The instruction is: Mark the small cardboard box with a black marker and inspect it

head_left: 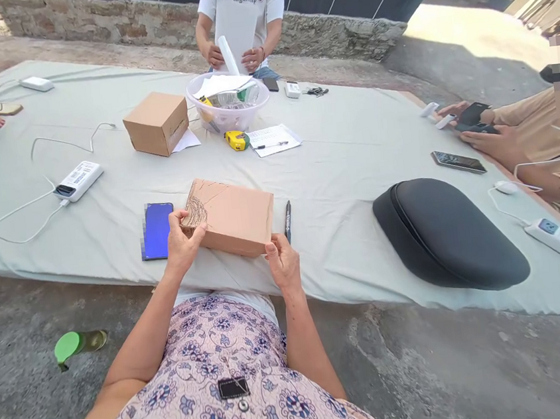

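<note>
A brown cardboard box [234, 213] with dark scribbled lines on its left end rests on the cloth in front of me. At its left corner, my left hand [183, 238] grips the edge between thumb and fingers. The near right corner is pinched by my right hand [282, 257], thumb in front, some fingers hidden behind the box. A black marker [288, 222] lies just right of the box. To the left, close to my left hand, is a phone with a blue screen [157, 230].
Beyond are another cardboard box [157, 122], a tape measure [237, 141], a notepad with a pen [275, 139] and a filled plastic basin [230, 113]. A black padded cushion [450, 231] sits right, a power bank [78, 181] left. One person stands opposite holding paper; another sits at right.
</note>
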The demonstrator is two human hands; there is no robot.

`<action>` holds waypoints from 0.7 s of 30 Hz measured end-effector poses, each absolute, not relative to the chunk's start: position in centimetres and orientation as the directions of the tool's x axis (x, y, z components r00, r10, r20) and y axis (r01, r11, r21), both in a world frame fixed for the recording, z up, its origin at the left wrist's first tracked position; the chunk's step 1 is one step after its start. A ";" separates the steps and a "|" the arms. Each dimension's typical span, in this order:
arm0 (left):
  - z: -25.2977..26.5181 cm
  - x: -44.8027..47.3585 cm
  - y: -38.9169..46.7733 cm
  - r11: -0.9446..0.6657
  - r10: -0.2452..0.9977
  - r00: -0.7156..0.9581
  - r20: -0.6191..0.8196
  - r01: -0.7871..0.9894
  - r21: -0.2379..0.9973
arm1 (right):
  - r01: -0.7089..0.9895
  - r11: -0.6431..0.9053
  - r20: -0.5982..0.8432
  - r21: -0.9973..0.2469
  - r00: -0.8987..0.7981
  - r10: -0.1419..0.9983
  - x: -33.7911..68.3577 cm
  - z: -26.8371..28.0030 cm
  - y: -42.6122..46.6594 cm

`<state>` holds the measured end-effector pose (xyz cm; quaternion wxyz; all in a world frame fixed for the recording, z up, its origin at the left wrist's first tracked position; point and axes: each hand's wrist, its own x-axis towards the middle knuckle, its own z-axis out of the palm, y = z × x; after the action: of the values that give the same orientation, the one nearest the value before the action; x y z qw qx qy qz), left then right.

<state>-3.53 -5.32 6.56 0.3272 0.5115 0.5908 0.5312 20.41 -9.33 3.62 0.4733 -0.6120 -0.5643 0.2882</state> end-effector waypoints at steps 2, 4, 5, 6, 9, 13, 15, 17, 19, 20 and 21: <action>6.5 -3.4 -5.4 -0.124 0.950 -0.237 0.204 0.313 0.942 | 0.412 0.066 0.165 -0.909 0.210 0.964 20.3 3.6 -9.3; 6.4 -3.3 -5.5 -0.166 0.943 -0.205 0.262 0.392 0.905 | 0.399 0.035 0.135 -0.916 0.226 0.965 20.2 3.6 -9.3; 6.4 -3.2 -5.6 -0.174 0.940 -0.193 0.283 0.443 0.879 | 0.393 0.016 0.116 -0.919 0.230 0.966 20.1 3.7 -9.2; 6.3 -3.0 -5.8 -0.171 0.936 -0.187 0.299 0.502 0.848 | 0.389 -0.003 0.095 -0.921 0.232 0.968 20.1 3.8 -9.2; 6.1 -2.4 -6.2 -0.137 0.912 -0.193 0.361 0.687 0.714 | 0.398 -0.047 0.047 -0.916 0.225 0.973 20.0 4.1 -9.3; 6.0 -1.1 -6.7 -0.136 0.872 -0.167 0.460 0.821 0.555 | 0.424 -0.068 0.039 -0.903 0.239 0.970 19.8 4.3 -9.4; 6.0 -0.3 -6.9 -0.148 0.861 -0.150 0.487 0.841 0.520 | 0.434 -0.065 0.048 -0.898 0.244 0.969 19.7 4.4 -9.4; 6.0 0.5 -7.2 -0.187 0.858 -0.103 0.503 0.850 0.492 | 0.442 -0.056 0.057 -0.895 0.239 0.969 19.6 4.5 -9.5; 6.0 1.4 -7.6 -0.246 0.860 -0.023 0.510 0.856 0.455 | 0.451 -0.045 0.066 -0.891 0.228 0.972 19.5 4.6 -9.5; 5.9 1.8 -7.8 -0.277 0.860 0.022 0.510 0.859 0.431 | 0.455 -0.039 0.070 -0.890 0.221 0.973 19.5 4.7 -9.6; 5.9 2.3 -8.0 -0.305 0.859 0.064 0.509 0.861 0.407 | 0.457 -0.032 0.075 -0.889 0.215 0.974 19.4 4.8 -9.6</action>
<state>2.28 -8.02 5.89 -0.0016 0.7294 0.5893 0.3474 19.39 -9.63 4.77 0.4274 -0.6518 -0.5488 0.3020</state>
